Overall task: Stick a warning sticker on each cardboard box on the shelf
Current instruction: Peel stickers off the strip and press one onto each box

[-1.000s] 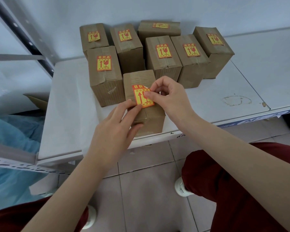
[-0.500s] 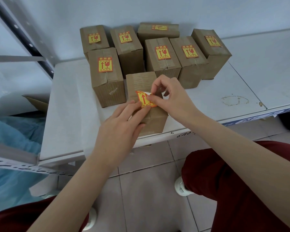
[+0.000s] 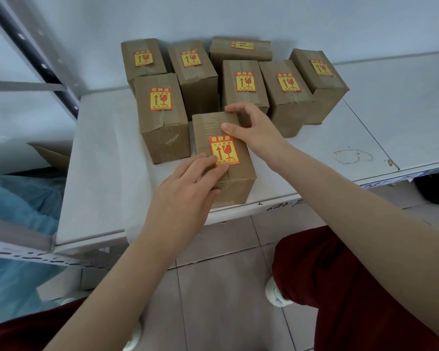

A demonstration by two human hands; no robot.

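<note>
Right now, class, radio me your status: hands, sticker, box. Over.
Left hand pressing warning sticker onto front cardboard box. Right hand gripping that box's far edge. Seven boxes behind already stickered. Nothing in the way.

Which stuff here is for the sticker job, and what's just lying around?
For the job: front box, its warning sticker, seven stickered boxes behind, left hand, right hand, shelf.
Lying about: blue sheet, cardboard scrap, ring stain.
</note>
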